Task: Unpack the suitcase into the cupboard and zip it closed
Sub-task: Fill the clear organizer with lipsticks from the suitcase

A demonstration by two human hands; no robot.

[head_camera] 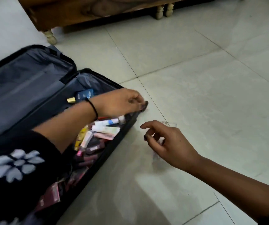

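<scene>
**Q:** Position of the suitcase?

**A:** The suitcase (111, 153) lies opened flat on the floor (195, 78). Its grey-lined lid half is on the side away from the hands. The other half holds tubes and packets (104, 129), with a blue box (84, 94) at its far end. A wooden unit (82, 12) on turned legs stands beyond the suitcase, well apart from it.

**Q:** Left hand?

**A:** The left hand (119, 101) reaches across the filled half to the suitcase's far outer corner. A dark band (92, 108) is on the wrist. The fingers are curled downward at the rim. Motion blur hides the fingertips, so it cannot be told whether they pinch anything or only touch the edge.

**Q:** Right hand?

**A:** The right hand (167, 142) is over the floor, just beside the suitcase's outer wall and clear of it. The index finger is extended and the other fingers are loosely bent. A clear object (170, 123) shows blurred past the knuckles and under the palm. Whether the hand grips it cannot be told.
</scene>
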